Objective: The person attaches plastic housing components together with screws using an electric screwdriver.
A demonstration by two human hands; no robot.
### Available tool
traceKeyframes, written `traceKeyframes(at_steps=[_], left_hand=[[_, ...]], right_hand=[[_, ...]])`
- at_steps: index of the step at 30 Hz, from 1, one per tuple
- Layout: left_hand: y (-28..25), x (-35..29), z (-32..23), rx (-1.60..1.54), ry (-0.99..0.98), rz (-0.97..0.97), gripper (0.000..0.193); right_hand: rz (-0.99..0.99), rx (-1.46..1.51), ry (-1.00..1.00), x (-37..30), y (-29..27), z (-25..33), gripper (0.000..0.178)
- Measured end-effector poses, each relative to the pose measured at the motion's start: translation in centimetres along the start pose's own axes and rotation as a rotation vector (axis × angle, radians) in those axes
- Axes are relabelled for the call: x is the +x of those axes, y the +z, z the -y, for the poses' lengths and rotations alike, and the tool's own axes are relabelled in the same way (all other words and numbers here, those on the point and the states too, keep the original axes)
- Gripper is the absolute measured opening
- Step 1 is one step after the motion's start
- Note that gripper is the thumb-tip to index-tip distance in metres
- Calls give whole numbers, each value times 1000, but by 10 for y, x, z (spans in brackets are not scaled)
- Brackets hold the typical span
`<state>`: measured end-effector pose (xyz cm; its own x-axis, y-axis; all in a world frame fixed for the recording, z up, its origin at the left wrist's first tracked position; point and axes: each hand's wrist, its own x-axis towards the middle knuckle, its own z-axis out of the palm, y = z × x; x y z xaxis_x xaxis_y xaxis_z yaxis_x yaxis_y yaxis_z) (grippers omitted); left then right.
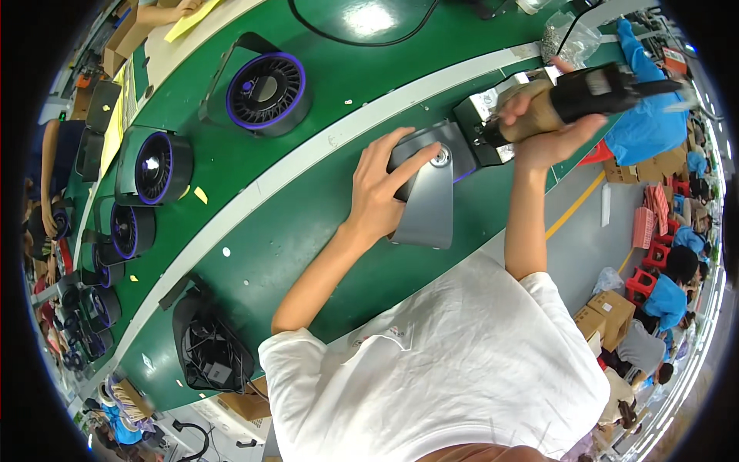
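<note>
My left hand [377, 189] grips the unit [429, 189], just left of the box [469, 127]. It looks stiff, fairly heavy, its smooth grey bracket [425, 222] perhaps slippery; I'd hold it across the top. My right hand [550, 144], apart, wraps the driver [594, 95] above the box.

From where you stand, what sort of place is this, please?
Probably a factory assembly line: round purple-rimmed units sit along a green bench, and the right hand holds a handheld tool.

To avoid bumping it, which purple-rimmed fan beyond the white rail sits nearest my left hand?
The rightmost fan, which looks largest; other fans sit farther from your left hand.
</note>
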<state>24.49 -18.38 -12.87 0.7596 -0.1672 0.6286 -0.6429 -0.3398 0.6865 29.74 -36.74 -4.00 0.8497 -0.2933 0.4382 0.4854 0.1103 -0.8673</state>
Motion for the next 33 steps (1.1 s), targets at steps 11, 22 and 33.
traceKeyframes(at_steps=[11, 22, 33], left_hand=[[8, 2, -2, -17, 14, -34, 56], [7, 1, -2, -29, 18, -45, 56], [-6, 1, -4, -133, -280, 26, 57]], right_hand=[[207, 308, -1, -7, 45, 38, 99], [243, 139, -25, -21, 57, 30, 99], [231, 114, -56, -16, 35, 34, 99]])
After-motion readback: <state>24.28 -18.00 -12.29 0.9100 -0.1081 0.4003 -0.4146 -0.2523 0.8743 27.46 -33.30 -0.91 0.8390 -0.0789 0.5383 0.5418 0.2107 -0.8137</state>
